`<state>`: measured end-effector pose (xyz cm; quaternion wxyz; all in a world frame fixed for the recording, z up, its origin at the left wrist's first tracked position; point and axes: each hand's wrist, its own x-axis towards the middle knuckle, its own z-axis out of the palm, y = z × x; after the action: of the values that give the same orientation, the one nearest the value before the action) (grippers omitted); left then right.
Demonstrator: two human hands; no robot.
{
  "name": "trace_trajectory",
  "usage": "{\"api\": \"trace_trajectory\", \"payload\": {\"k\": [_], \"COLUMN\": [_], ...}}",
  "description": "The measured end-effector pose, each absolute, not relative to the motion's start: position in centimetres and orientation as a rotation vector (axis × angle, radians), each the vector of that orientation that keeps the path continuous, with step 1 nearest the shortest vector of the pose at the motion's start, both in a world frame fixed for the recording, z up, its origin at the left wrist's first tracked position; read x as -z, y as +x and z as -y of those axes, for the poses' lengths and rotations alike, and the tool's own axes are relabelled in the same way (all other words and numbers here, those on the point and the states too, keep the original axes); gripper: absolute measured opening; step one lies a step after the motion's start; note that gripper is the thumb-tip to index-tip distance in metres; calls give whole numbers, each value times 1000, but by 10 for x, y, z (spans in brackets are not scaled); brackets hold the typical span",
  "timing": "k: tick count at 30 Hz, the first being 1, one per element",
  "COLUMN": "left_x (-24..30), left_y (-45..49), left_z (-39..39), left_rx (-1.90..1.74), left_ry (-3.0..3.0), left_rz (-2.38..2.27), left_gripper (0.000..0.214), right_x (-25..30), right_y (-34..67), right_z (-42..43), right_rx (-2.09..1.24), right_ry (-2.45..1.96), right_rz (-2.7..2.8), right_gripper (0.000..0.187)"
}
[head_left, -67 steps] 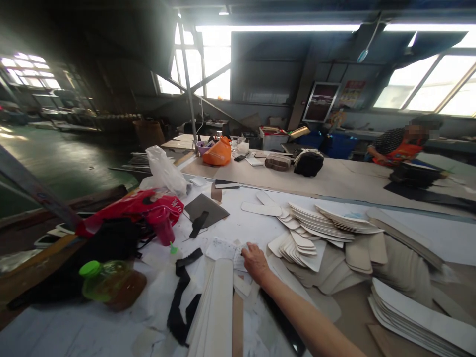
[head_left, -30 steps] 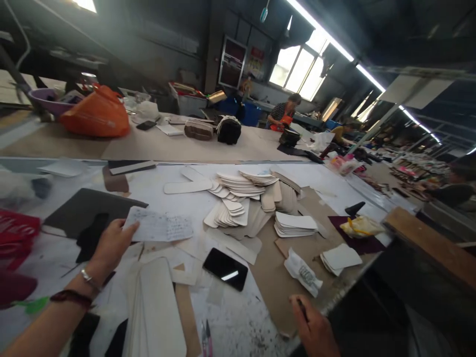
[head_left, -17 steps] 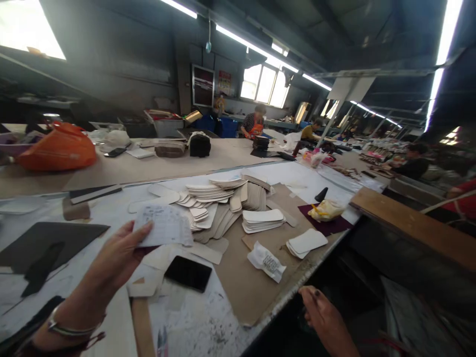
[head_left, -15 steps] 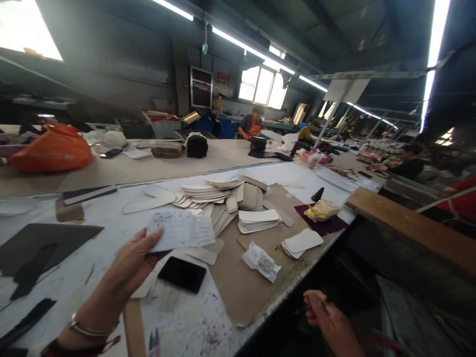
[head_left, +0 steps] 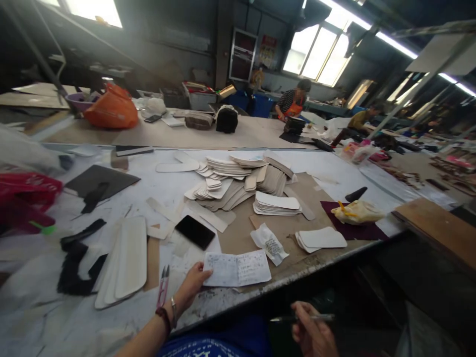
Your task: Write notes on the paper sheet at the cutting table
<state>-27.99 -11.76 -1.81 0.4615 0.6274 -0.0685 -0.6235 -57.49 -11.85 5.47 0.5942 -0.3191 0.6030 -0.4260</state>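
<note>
My left hand (head_left: 195,281) is closed on the left edge of a white folded sheet of paper (head_left: 238,269) with handwriting, pinched between thumb and fingers at the table's front edge. A pen (head_left: 323,317) lies across my right hand (head_left: 311,331), its fingers closed around it, below and right of the table edge. Just beyond the paper are a black phone (head_left: 195,232) and a crumpled white printed packet (head_left: 269,244). Pink-handled thread snips (head_left: 163,286) lie left of my left wrist.
Stacks of pale rounded pieces (head_left: 277,203) spread over the middle of the table, with more pieces (head_left: 126,258) at the left. A yellowish bag (head_left: 357,212) sits on a dark purple sheet at the right. A co-worker (head_left: 292,101) is across the room.
The paper came down and nearer to me, now unfolded wider at the table's front edge. My right hand moved left, and the pen shows clearly. The view turned left and down.
</note>
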Motion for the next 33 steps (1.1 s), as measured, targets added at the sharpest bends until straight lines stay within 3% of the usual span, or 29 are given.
{"api": "trace_trajectory", "payload": {"k": [4,9,15,20,24,30,33], "left_x": [23,28,35,43,45,58,65], "left_y": [-270,-263,-259,-258,-252,-232,-228], "left_z": [114,101,94,98,91,54,42], "left_rx": [1545,1564,1600,1576,1227,746,257], "left_ry": [1629,1605,1657,1764,1995,1753,1618], "left_rz": [222,289,379,597,1012,1941,2262], "left_gripper": [16,43,54,39,23,41,43], "right_x": [-44,-18,28,50,59,57,54], "right_y": [-519,-470,-439,-417,-408,-404,-403], "right_z": [132,142,147,148,149,149,151], "right_rx": [887,704,603,591,619,626,573], "right_ry": [-519,-740,-1388,-1505,-1467,-1446,-1464], "right_rz": [-1210,-1082,-1064,-1109,-1139,-1209,-1170], "right_gripper": [58,79,40,34,39,39,38]}}
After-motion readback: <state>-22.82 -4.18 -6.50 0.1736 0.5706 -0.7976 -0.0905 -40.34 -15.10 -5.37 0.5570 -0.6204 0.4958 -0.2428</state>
